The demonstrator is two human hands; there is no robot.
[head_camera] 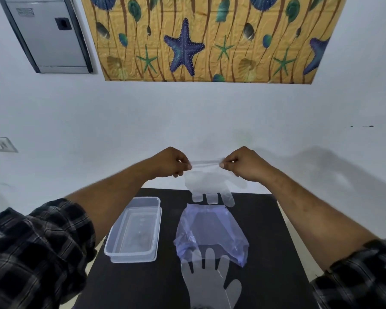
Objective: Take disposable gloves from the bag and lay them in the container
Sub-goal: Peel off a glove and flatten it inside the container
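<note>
left hand: raised, fingers curled, thumb and forefinger pinched together
right hand: raised level with left, same pinch, facing it
arms: both stretched forward, forearms bare, plaid sleeves rolled up near elbows

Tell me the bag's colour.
Translucent pale purple-blue; the bag shows best in the head view.

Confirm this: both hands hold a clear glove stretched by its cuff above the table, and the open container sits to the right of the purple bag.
One detail is wrong. The head view shows the container left of the purple bag, not right. The left hand and right hand do hold the glove by its cuff.
</note>
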